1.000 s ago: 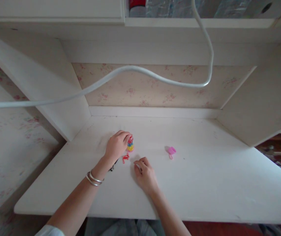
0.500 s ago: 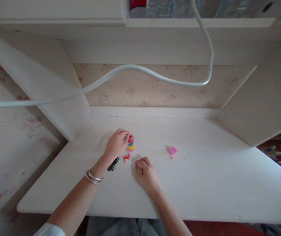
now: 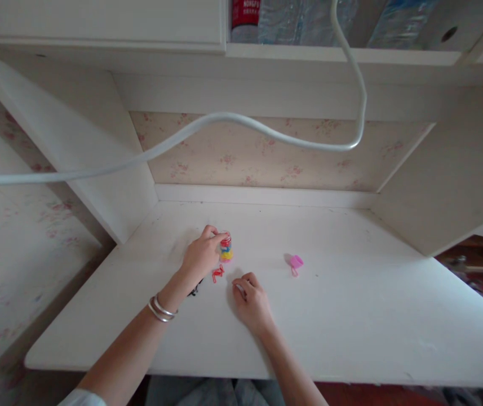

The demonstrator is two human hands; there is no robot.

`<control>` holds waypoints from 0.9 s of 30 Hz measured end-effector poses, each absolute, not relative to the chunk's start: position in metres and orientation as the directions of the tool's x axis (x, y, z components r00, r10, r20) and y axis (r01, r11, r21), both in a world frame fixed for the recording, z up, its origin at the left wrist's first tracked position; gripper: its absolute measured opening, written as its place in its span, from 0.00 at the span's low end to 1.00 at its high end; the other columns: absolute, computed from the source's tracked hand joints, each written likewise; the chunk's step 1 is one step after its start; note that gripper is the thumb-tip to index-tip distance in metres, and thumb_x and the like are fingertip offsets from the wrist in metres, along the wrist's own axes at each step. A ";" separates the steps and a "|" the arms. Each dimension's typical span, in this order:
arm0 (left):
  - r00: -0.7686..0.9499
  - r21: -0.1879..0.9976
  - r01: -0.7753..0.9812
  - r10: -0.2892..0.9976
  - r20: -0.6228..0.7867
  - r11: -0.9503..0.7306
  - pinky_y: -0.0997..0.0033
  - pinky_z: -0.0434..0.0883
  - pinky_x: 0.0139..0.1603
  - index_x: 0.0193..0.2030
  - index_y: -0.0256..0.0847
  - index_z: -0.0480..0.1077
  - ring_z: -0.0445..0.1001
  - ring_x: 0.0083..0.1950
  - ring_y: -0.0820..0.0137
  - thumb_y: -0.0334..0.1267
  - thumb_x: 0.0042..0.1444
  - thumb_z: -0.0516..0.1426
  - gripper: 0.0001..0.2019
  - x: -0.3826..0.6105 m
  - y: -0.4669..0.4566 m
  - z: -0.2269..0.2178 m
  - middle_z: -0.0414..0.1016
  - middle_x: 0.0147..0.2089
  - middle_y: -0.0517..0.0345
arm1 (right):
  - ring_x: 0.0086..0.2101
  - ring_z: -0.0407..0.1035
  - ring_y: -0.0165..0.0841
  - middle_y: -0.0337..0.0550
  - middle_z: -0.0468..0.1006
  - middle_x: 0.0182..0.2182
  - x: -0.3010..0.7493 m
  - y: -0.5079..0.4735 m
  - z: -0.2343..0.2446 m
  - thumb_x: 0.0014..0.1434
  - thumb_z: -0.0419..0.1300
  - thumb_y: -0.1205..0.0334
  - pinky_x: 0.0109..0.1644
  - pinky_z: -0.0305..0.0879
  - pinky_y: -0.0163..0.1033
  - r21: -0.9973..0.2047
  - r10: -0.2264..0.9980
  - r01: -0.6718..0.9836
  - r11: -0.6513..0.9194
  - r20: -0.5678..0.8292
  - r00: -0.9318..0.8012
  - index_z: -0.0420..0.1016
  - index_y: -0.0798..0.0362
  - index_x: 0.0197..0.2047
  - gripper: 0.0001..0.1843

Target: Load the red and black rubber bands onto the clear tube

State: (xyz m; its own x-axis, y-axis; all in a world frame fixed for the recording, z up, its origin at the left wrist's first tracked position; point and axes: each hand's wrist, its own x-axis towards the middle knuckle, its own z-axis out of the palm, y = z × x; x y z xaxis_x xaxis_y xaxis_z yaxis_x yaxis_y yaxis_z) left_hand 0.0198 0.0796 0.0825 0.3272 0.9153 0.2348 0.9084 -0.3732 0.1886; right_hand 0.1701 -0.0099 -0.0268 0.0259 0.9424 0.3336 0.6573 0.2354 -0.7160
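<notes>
A small clear jar (image 3: 226,253) stands on the white desk, with red, blue and yellow bits in layers inside. My left hand (image 3: 202,251) is closed at the jar's upper left side, one finger lying over its mouth; the thumb is hidden. Just below the jar lie a few loose red pieces (image 3: 218,274), like small hair ties or clips. Some thin black pieces (image 3: 195,289) are partly covered by my left wrist. My right hand (image 3: 251,301) rests on the desk with curled fingers, near the red pieces; whatever is in its fingertips, if anything, is hidden.
To the right lies a pink cap with a loop (image 3: 295,263). A white cable (image 3: 224,117) hangs across the view above the desk (image 3: 351,316). Plastic-wrapped bottles (image 3: 283,22) sit in the shelf overhead, and white side panels (image 3: 456,169) flank the desk.
One finger of my left hand has come over the jar's mouth. My left wrist covers more of the black pieces. The right hand stays in place; the view has tilted slightly upward.
</notes>
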 end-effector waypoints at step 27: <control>0.318 0.182 0.911 0.912 0.260 -0.370 0.75 0.69 0.34 0.53 0.57 0.67 0.71 0.31 0.77 0.26 0.55 0.49 0.23 0.025 0.076 0.087 0.63 0.53 0.61 | 0.29 0.66 0.25 0.42 0.70 0.36 0.171 -0.010 -0.024 0.60 0.50 0.64 0.34 0.60 0.29 -0.725 0.954 0.654 0.215 0.300 0.019 0.76 0.51 0.38 0.13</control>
State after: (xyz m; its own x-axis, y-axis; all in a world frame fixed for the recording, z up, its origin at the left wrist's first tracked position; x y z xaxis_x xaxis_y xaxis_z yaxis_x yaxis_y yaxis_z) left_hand 0.0252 0.0763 0.0868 0.3180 0.9117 0.2601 0.9112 -0.3697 0.1817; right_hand 0.1710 -0.0103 -0.0243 0.0190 0.9538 0.2999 0.6541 0.2150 -0.7252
